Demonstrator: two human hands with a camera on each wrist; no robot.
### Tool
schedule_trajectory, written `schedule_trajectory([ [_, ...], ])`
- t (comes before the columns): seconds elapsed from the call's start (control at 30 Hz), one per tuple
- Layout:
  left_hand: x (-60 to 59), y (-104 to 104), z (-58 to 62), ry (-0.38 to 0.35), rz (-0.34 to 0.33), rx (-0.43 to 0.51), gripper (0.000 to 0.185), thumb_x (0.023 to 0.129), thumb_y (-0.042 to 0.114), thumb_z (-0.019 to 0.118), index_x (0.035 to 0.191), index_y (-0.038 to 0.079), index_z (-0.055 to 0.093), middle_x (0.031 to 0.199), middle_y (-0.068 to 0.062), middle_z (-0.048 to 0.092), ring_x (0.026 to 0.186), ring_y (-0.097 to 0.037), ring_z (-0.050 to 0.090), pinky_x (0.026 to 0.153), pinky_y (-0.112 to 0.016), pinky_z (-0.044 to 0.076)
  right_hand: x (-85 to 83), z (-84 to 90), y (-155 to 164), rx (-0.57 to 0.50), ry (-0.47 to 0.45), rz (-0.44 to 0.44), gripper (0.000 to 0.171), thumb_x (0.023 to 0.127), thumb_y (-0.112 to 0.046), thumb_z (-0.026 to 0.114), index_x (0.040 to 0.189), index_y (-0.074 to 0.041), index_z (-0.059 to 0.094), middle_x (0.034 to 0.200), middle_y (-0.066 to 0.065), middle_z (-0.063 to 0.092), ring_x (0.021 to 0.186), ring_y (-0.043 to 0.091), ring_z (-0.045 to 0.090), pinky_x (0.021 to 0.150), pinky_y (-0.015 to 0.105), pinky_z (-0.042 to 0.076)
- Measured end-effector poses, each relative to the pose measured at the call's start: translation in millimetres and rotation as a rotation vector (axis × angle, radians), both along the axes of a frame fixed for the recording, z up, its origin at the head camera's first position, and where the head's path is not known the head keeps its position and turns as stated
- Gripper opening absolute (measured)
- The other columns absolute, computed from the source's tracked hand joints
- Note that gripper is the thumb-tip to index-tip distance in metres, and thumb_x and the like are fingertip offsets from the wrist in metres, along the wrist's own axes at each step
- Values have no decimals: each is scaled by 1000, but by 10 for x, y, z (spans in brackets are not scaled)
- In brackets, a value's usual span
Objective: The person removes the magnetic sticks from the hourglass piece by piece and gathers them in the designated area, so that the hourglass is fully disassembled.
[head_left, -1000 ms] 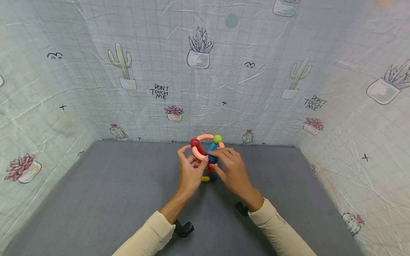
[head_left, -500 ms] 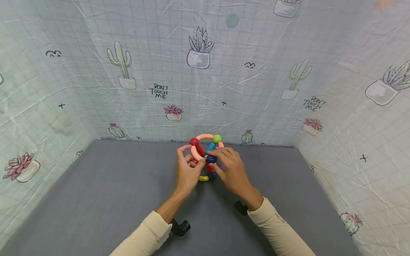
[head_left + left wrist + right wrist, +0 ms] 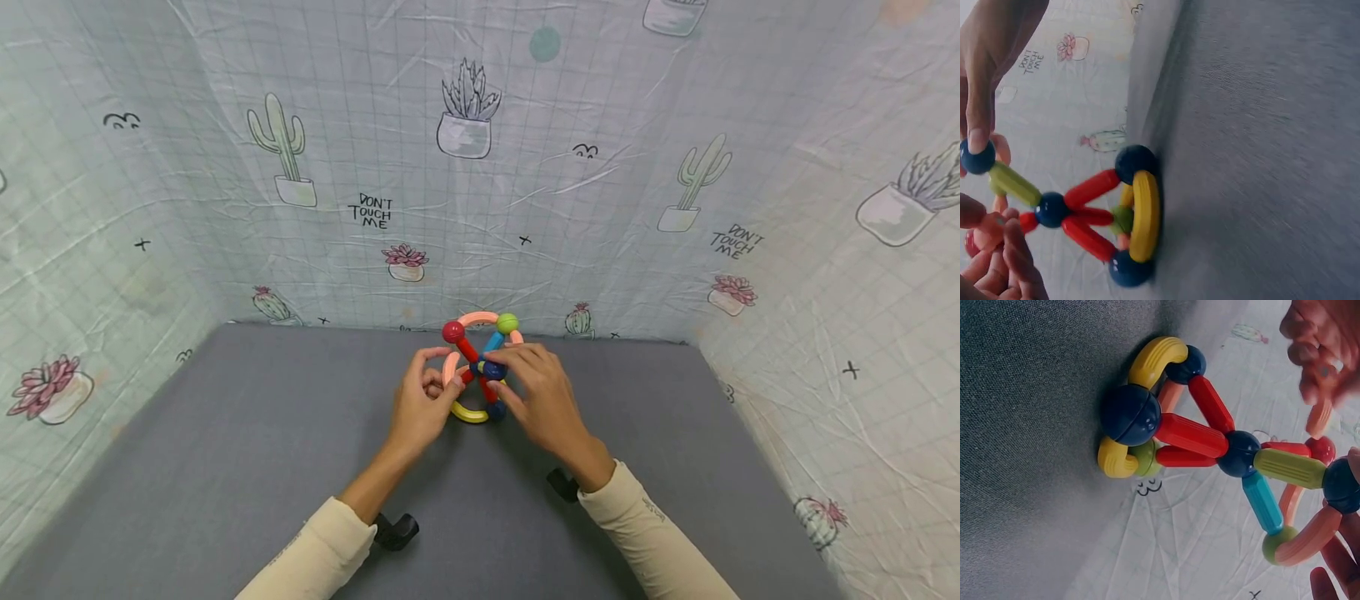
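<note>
A magnetic stick-and-ball structure stands on the table. Its central navy ball [image 3: 1239,454] joins red sticks [image 3: 1191,434], a blue stick [image 3: 1263,503] and a green stick [image 3: 1288,467]. My left hand [image 3: 420,404] pinches a curved salmon stick [image 3: 450,369], with a visible gap below the red ball [image 3: 453,332]. On the other side, my right hand [image 3: 542,392] holds the upper navy ball [image 3: 977,156] between thumb and fingers, at the green stick's end. Another curved salmon stick [image 3: 1310,536] runs from that ball to a green ball [image 3: 1279,545].
Curved yellow sticks [image 3: 1145,215] and navy balls [image 3: 1132,267] form the base on the grey table [image 3: 262,450]. A cloth printed with cacti [image 3: 465,208] hangs behind and at both sides. Black wrist devices [image 3: 397,531] show under the sleeves.
My left hand has moved left and slightly down with the curved salmon stick, drawing it away from the upper navy ball and the red ball. My right hand stays nearly in place.
</note>
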State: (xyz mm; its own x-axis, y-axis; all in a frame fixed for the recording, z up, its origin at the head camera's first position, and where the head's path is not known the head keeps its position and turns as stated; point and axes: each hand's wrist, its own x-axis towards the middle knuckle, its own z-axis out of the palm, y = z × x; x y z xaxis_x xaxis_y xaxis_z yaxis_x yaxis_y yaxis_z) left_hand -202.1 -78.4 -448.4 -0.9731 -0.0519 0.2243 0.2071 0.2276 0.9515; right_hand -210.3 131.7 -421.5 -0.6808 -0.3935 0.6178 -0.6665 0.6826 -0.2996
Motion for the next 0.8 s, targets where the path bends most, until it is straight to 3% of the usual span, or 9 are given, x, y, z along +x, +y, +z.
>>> schedule_trajectory([
  [0.13, 63, -166, -58, -62, -36, -15, 44, 101, 18, 75, 142, 16, 58, 100, -20, 75, 69, -23, 66, 57, -25, 49, -8, -7, -5, -4, 0, 5, 44, 90, -21, 87, 132, -16, 73, 129, 3, 74, 124, 24, 62, 103, 48, 51],
  [0.33, 170, -511, -130, -121, -13, -65, 39, 100, 14, 75, 138, 16, 63, 112, -18, 71, 83, -40, 77, 67, -35, 63, -13, -15, 1, -16, -7, 10, 45, 89, -17, 87, 132, -16, 73, 130, 3, 73, 125, 24, 61, 104, 48, 51],
  [0.6, 374, -1122, -163, -114, 71, -343, 33, 99, 22, 77, 131, 20, 70, 109, -8, 76, 84, -21, 72, 68, -28, 54, -8, -10, -3, -28, 12, 23, 46, 88, -17, 89, 131, -14, 74, 127, 4, 74, 121, 25, 62, 99, 47, 51],
  [0.8, 548, -1610, -157, -60, 119, -506, 33, 97, 15, 78, 129, 18, 72, 113, -9, 76, 82, -16, 71, 67, -26, 52, -15, -18, 5, -40, 9, 22, 48, 87, -16, 90, 132, -15, 74, 128, 4, 75, 121, 25, 62, 99, 47, 51],
])
